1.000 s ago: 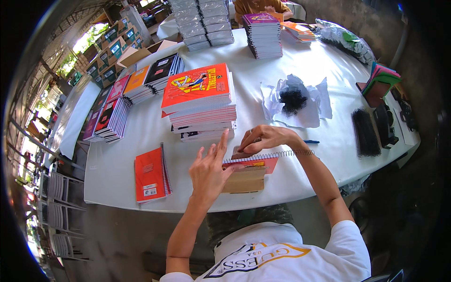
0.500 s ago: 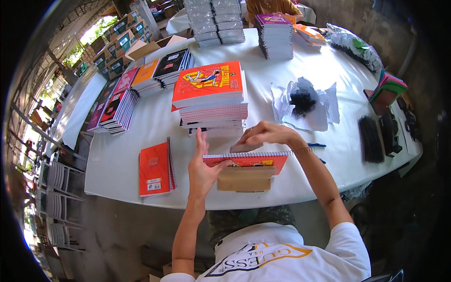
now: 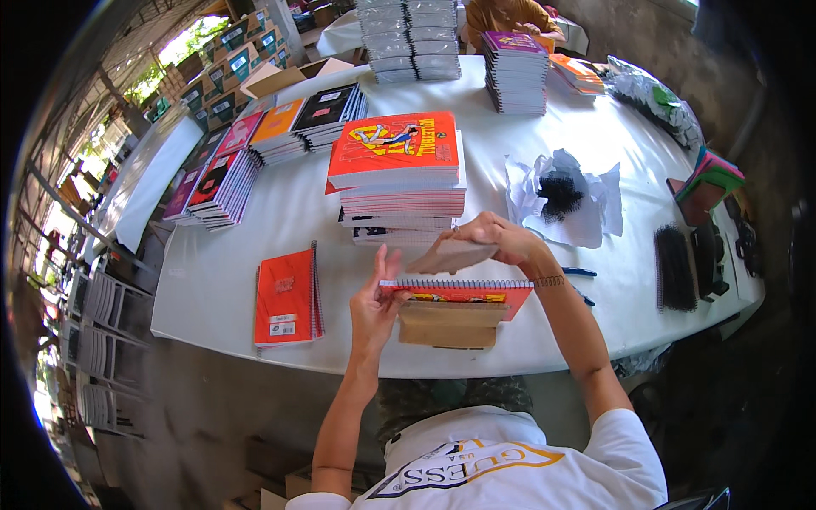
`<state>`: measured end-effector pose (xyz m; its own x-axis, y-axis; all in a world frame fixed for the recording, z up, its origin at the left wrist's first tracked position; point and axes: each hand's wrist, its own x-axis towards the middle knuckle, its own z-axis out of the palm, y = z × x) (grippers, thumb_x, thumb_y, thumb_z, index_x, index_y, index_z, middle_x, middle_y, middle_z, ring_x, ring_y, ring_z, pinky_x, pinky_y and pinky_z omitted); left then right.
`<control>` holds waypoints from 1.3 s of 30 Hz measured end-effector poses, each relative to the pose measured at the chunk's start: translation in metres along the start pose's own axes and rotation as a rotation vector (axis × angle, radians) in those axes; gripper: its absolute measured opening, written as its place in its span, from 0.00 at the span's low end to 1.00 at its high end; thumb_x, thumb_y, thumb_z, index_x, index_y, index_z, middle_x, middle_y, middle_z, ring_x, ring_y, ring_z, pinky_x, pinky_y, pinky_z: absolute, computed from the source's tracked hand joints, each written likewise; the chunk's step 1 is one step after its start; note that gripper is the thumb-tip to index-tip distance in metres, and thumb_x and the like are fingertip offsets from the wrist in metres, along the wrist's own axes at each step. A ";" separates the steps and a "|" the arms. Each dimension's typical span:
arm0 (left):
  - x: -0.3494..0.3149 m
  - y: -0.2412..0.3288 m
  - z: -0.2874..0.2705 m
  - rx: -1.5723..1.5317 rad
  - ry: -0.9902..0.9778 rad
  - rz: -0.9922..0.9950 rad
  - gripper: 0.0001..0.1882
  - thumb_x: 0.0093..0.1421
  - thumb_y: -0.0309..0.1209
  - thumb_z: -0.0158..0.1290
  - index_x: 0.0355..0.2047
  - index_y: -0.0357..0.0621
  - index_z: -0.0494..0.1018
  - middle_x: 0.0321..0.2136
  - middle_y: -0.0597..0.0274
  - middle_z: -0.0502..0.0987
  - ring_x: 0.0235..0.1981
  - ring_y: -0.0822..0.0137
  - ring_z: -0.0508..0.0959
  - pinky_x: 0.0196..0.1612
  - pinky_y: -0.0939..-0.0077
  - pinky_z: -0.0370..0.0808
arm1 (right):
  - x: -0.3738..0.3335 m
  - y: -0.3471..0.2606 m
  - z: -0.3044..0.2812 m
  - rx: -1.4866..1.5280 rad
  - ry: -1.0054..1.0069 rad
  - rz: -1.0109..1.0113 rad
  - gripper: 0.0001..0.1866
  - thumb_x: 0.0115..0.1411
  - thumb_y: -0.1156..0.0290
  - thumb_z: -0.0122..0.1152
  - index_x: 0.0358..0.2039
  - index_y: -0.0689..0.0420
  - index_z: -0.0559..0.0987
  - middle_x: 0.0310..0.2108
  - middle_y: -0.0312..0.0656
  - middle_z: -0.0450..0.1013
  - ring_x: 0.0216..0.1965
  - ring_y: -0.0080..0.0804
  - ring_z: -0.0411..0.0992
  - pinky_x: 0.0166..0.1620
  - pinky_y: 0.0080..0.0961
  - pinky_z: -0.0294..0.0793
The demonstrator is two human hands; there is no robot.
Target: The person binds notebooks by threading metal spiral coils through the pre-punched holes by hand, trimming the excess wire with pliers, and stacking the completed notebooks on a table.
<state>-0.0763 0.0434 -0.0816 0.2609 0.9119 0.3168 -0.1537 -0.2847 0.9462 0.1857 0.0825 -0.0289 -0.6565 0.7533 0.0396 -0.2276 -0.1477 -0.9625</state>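
Observation:
A red notebook (image 3: 520,299) stands with its bound edge up, against a folded brown cardboard piece (image 3: 448,334) at the table's near edge. A dark spiral coil (image 3: 467,286) runs along that edge, its loose end sticking out past the right side. My left hand (image 3: 374,308) is closed on the notebook's left end, thumb on the near face. Above the coil, my right hand (image 3: 501,238) grips a flat greyish-brown piece (image 3: 452,257), perhaps cardboard. To the left lie red spiral notebooks (image 3: 287,297). Beyond my hands rises a stack of red-covered books (image 3: 395,153).
Crumpled white paper (image 3: 602,204) holds a pile of black coils (image 3: 559,197). Blue-handled tools (image 3: 580,272) lie right of my right forearm; more coils (image 3: 674,268) sit at the right edge. Notebook stacks (image 3: 225,183) line the left. Across the table sits another person (image 3: 508,19).
My right hand has raised and tilted the flat piece, so more of its face shows above the coil. The left hand keeps its hold. The whole view has shifted slightly.

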 end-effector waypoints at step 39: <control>-0.045 0.046 0.077 1.196 -0.144 0.400 0.33 0.53 0.30 0.62 0.61 0.49 0.68 0.60 0.61 0.70 0.65 0.47 0.61 0.66 0.48 0.51 | -0.146 0.056 0.138 -1.246 0.728 -0.316 0.25 0.55 0.69 0.63 0.56 0.48 0.75 0.42 0.46 0.69 0.43 0.39 0.70 0.44 0.36 0.69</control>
<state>-0.0218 -0.0332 -0.0467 0.5076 0.6822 0.5263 0.6887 -0.6883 0.2280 0.1694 -0.1241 -0.0515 -0.1152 0.8531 0.5088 0.7090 0.4294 -0.5594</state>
